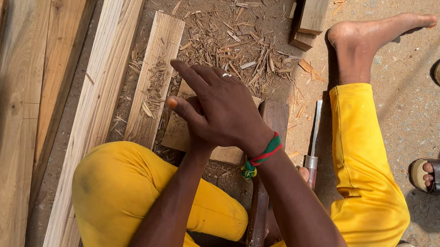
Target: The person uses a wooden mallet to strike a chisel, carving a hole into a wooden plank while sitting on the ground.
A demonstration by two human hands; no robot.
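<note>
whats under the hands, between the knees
Under the stacked right hand and the mostly covered left hand lies a pale wood block beside a dark board. Whether the hands hold anything is hidden.

planks (pixel 20 99): rough bare wood | chisel (pixel 315 133): dull metal blade

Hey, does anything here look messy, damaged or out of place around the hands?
Pale wood shavings lie scattered over the sandy ground beyond the right hand, which covers the left. A steel chisel lies loose beside the yellow-trousered leg, blade toward the bare foot. Nothing looks broken.
</note>
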